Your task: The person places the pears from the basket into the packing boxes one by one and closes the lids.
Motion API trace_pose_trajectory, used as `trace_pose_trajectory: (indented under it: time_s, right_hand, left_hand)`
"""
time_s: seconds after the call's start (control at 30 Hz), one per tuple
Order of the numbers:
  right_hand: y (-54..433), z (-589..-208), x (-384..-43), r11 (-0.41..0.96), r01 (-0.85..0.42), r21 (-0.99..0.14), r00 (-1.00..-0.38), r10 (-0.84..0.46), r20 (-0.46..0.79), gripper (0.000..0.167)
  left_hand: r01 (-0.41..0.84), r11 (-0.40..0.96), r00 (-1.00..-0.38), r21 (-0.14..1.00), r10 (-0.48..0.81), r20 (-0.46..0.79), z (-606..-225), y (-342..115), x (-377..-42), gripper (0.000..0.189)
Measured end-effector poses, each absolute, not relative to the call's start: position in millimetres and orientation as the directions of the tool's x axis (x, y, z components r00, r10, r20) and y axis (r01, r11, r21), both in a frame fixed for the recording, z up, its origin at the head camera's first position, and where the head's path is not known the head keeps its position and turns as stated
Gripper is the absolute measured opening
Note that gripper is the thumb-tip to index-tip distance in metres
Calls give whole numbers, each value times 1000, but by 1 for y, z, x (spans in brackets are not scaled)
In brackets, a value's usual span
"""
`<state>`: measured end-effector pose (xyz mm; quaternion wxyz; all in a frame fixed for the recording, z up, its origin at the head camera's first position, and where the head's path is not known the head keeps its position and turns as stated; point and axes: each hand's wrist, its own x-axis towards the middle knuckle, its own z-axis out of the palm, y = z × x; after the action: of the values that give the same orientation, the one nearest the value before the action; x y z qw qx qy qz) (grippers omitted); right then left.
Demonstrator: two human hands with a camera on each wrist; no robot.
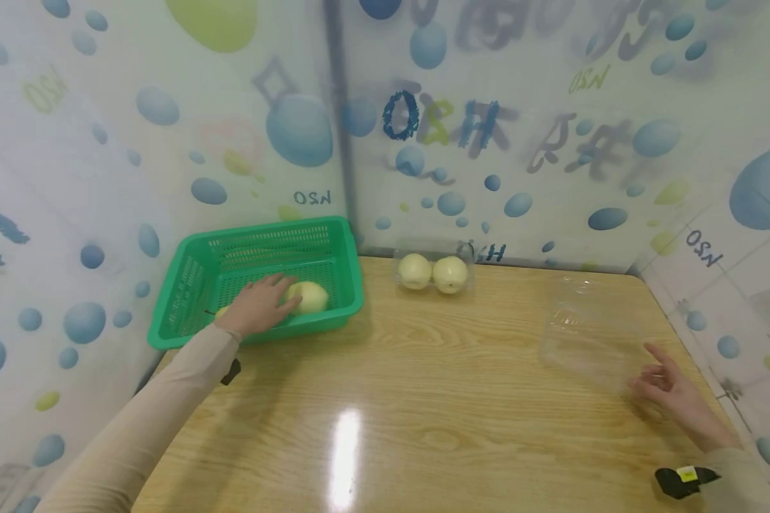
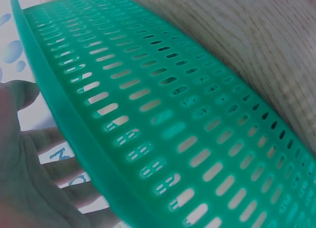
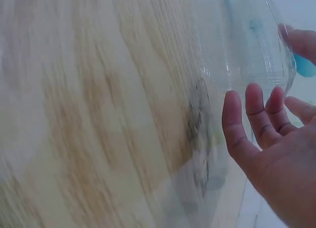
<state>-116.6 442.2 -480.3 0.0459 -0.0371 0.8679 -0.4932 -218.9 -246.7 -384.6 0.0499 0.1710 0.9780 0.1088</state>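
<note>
My left hand point(image 1: 260, 305) reaches over the near rim of a green plastic basket point(image 1: 353, 285), its fingers spread and relaxed. Just right of its fingertips lies a round, pale yellow pear point(image 1: 309, 297) inside the basket. A second pear point(image 1: 221, 311), its stem showing, is mostly covered by the hand and wrist. In the left wrist view the basket's slotted wall hides what is inside. At the right, my right hand point(image 1: 670, 392) hovers beside a clear plastic container point(image 1: 593, 335), fingers loosely bent and holding nothing. Whether a fingertip touches the container I cannot tell.
Against the back wall, a clear plastic box point(image 1: 433, 249) holds two pale yellow pears point(image 1: 450, 275). Everything stands on a wooden table point(image 1: 462, 399). Patterned walls point(image 1: 520, 142) close in the back and both sides.
</note>
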Motion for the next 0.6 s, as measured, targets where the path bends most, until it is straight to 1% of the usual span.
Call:
trace_pose_trajectory:
  time_s: [0.13,0.33,0.6]
  right_hand:
    - [432,-478,-118,518,-15,-855,-991,-123,-57,83]
    - [418,-473,-118,529,-16,-849,-980,-175,-90,84]
    - [403,-472,-113,512,-32,-858,-970,-225,-98,89]
  left_hand:
    - [344,898,-927,275,372,-54,-383,-249,-223,55]
    - [334,883,-918,329,384,-100,-372,-249,-228,57]
    - [346,881,-895,323,413,-168,-366,-250,-240,57]
